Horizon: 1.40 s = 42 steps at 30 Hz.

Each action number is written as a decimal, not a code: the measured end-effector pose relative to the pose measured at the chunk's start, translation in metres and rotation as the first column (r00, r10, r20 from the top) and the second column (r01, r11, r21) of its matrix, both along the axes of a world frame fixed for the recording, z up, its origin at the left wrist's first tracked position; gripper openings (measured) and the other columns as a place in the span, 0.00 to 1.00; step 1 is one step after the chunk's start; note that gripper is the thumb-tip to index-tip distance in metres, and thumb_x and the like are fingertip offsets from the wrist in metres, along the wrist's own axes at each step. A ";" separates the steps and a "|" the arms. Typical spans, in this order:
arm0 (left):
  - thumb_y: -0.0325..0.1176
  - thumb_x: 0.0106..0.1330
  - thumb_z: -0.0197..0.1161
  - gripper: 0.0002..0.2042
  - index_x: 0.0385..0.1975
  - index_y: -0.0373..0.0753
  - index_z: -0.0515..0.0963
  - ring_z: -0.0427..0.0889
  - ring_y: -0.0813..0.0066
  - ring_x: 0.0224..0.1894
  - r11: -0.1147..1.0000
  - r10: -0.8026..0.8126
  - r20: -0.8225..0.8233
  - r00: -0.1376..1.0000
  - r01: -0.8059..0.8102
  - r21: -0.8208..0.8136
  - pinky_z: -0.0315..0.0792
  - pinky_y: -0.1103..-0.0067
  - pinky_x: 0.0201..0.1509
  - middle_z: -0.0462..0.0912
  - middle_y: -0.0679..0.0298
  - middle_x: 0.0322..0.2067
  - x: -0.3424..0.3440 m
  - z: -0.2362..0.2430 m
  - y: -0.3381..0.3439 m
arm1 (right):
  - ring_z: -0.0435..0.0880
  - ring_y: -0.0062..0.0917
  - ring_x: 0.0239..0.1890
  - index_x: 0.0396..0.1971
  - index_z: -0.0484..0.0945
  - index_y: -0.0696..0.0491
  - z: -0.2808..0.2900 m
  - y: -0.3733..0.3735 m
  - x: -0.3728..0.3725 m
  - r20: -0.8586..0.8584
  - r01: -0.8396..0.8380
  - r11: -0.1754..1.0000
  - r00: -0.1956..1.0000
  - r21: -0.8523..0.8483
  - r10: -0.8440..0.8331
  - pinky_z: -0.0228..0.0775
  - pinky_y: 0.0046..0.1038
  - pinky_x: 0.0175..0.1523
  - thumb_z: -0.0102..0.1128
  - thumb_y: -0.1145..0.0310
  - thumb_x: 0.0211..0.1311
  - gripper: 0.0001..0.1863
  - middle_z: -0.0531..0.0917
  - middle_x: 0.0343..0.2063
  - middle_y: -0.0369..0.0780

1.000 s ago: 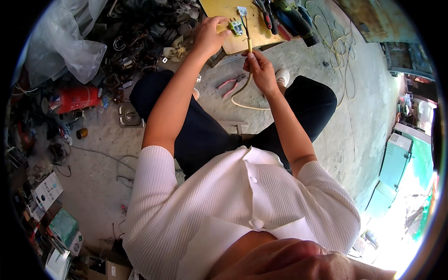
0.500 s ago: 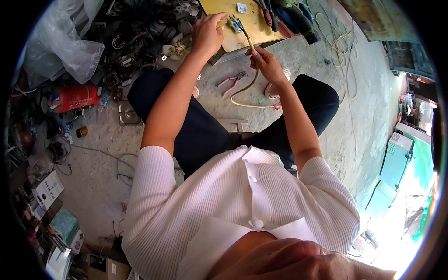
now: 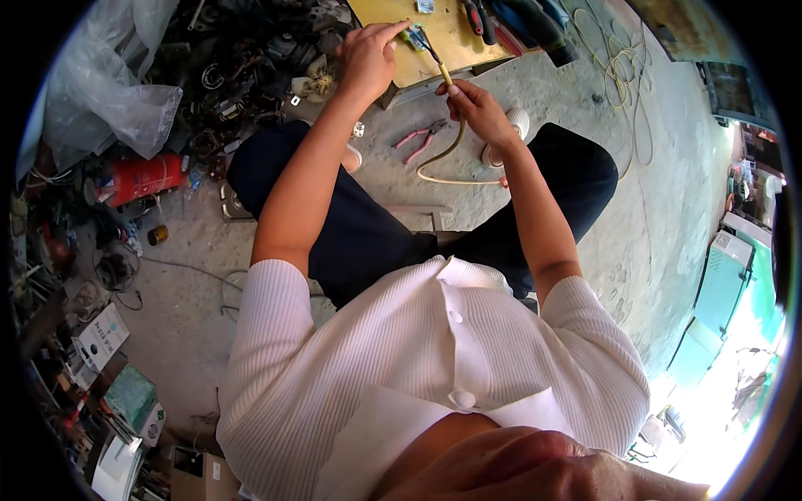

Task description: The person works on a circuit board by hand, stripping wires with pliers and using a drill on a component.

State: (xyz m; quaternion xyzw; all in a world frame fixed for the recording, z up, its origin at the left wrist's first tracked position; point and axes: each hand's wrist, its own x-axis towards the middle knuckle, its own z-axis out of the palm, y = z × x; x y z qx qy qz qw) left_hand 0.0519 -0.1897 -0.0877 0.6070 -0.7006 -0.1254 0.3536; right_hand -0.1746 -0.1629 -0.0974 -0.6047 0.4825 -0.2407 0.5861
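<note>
My right hand (image 3: 474, 108) is closed round a yellowish cable (image 3: 446, 77), whose split end with thin dark wires points up over the yellow tabletop (image 3: 388, 12). The cable's other end loops down toward the floor. My left hand (image 3: 366, 58) is at the table's near edge, its index finger stretched out and thumb apart. That fingertip reaches a small green-and-blue piece (image 3: 414, 37) beside the wire ends; I cannot tell whether it touches. A red-handled pair of pliers (image 3: 422, 139) lies on the floor between my feet.
Dark-handled tools (image 3: 480, 21) and a dark green-and-black tool (image 3: 539, 33) lie at the table's right. A coiled pale cable (image 3: 618, 71) is on the floor beyond. Metal parts (image 3: 267, 58), a plastic bag (image 3: 117, 92) and a red cylinder (image 3: 146, 178) crowd the left.
The view has shifted slightly, so table and floor things sit a little differently. My left index fingertip is a little nearer the wire ends. My right hand keeps hold of the cable.
</note>
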 end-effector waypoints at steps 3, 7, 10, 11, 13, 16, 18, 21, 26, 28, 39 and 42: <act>0.28 0.65 0.56 0.21 0.56 0.59 0.76 0.73 0.61 0.55 1.000 0.006 0.006 1.000 -0.006 0.012 0.61 0.65 0.60 0.79 0.68 0.52 -0.001 0.002 0.001 | 0.67 0.14 0.23 0.42 0.78 0.56 -0.001 0.000 -0.001 0.015 0.006 1.000 1.000 0.031 -0.006 0.63 0.19 0.31 0.44 0.59 0.75 0.17 0.70 0.19 0.29; 0.30 0.64 0.58 0.21 0.56 0.60 0.75 0.73 0.61 0.56 1.000 -0.006 0.014 1.000 0.006 0.000 0.61 0.65 0.60 0.79 0.67 0.52 -0.001 0.002 0.002 | 0.66 0.14 0.23 0.43 0.79 0.56 0.000 0.000 0.000 -0.009 0.007 0.998 1.000 0.058 -0.007 0.62 0.19 0.31 0.44 0.59 0.75 0.17 0.69 0.19 0.29; 0.34 0.62 0.62 0.21 0.57 0.58 0.74 0.72 0.61 0.56 1.000 0.003 0.031 1.000 -0.003 -0.010 0.61 0.65 0.60 0.79 0.67 0.52 0.000 -0.001 0.000 | 0.66 0.14 0.23 0.43 0.79 0.56 -0.001 -0.001 0.000 -0.005 0.000 0.998 1.000 0.067 0.000 0.62 0.19 0.31 0.44 0.59 0.75 0.17 0.69 0.19 0.29; 0.37 0.61 0.64 0.22 0.57 0.56 0.74 0.72 0.61 0.56 1.000 0.015 0.032 0.999 -0.015 -0.014 0.61 0.65 0.60 0.79 0.67 0.51 -0.001 -0.002 -0.001 | 0.66 0.14 0.23 0.43 0.78 0.55 -0.001 -0.001 0.000 0.003 0.003 0.998 1.000 0.067 -0.003 0.62 0.19 0.31 0.44 0.59 0.75 0.17 0.69 0.19 0.29; 0.42 0.56 0.68 0.25 0.56 0.54 0.74 0.72 0.61 0.56 0.999 0.039 0.020 0.999 -0.039 -0.014 0.60 0.64 0.60 0.79 0.67 0.50 -0.002 -0.003 -0.003 | 0.66 0.14 0.24 0.43 0.78 0.55 -0.001 0.000 0.001 0.020 0.007 0.998 1.000 0.065 -0.009 0.62 0.19 0.31 0.44 0.59 0.75 0.17 0.69 0.20 0.29; 0.50 0.49 0.73 0.30 0.53 0.51 0.74 0.71 0.62 0.55 0.996 0.084 0.017 0.996 -0.084 -0.014 0.59 0.63 0.60 0.78 0.67 0.49 -0.007 -0.004 -0.006 | 0.67 0.14 0.24 0.44 0.78 0.55 0.000 0.002 0.000 0.130 0.024 0.996 0.991 0.082 -0.034 0.62 0.19 0.31 0.44 0.59 0.75 0.17 0.70 0.20 0.30; 0.54 0.45 0.74 0.32 0.51 0.50 0.74 0.69 0.62 0.55 0.991 0.133 0.060 0.989 -0.131 -0.030 0.57 0.62 0.60 0.78 0.66 0.47 -0.013 -0.005 -0.005 | 0.67 0.14 0.27 0.46 0.77 0.54 0.004 0.004 -0.001 0.142 0.026 0.994 0.989 0.103 -0.041 0.62 0.18 0.35 0.43 0.58 0.75 0.17 0.69 0.23 0.29; 0.56 0.44 0.74 0.32 0.50 0.51 0.74 0.68 0.62 0.55 0.985 0.167 0.111 0.980 -0.163 -0.049 0.56 0.60 0.59 0.77 0.65 0.46 -0.021 -0.004 -0.006 | 0.67 0.14 0.26 0.46 0.77 0.55 0.009 0.008 -0.001 0.128 0.066 0.996 0.989 0.063 -0.074 0.63 0.18 0.34 0.43 0.59 0.75 0.17 0.69 0.22 0.30; 0.55 0.46 0.73 0.31 0.50 0.53 0.74 0.71 0.63 0.54 0.977 0.192 0.175 0.966 -0.172 -0.124 0.58 0.63 0.58 0.79 0.66 0.45 -0.027 -0.006 -0.007 | 0.68 0.14 0.24 0.46 0.77 0.56 0.019 0.014 -0.002 0.130 0.127 0.992 0.983 0.018 -0.129 0.63 0.18 0.32 0.44 0.60 0.75 0.17 0.70 0.21 0.30; 0.55 0.47 0.72 0.29 0.50 0.53 0.75 0.71 0.63 0.54 0.977 0.186 0.177 0.967 -0.162 -0.140 0.58 0.63 0.58 0.79 0.66 0.44 -0.025 -0.009 -0.008 | 0.68 0.14 0.25 0.46 0.77 0.56 0.023 0.016 -0.002 0.140 0.142 0.990 0.980 0.013 -0.142 0.63 0.18 0.32 0.44 0.60 0.75 0.17 0.70 0.22 0.31; 0.40 0.56 0.73 0.27 0.55 0.38 0.73 0.79 0.73 0.49 0.962 -0.217 -0.568 0.794 0.272 0.013 0.72 0.76 0.51 0.80 0.63 0.46 0.004 0.011 -0.006 | 0.67 0.13 0.25 0.49 0.76 0.57 0.055 0.032 0.001 0.216 0.197 0.978 0.960 -0.069 -0.178 0.63 0.17 0.33 0.44 0.61 0.75 0.17 0.70 0.23 0.30; 0.31 0.59 0.71 0.25 0.55 0.33 0.72 0.76 0.80 0.51 0.872 -0.101 -0.898 0.428 0.473 0.127 0.73 0.83 0.51 0.78 0.64 0.47 -0.004 0.050 0.016 | 0.67 0.13 0.26 0.50 0.76 0.57 0.067 0.036 -0.003 0.236 0.221 0.972 0.952 -0.084 -0.196 0.63 0.16 0.33 0.44 0.61 0.75 0.17 0.71 0.24 0.30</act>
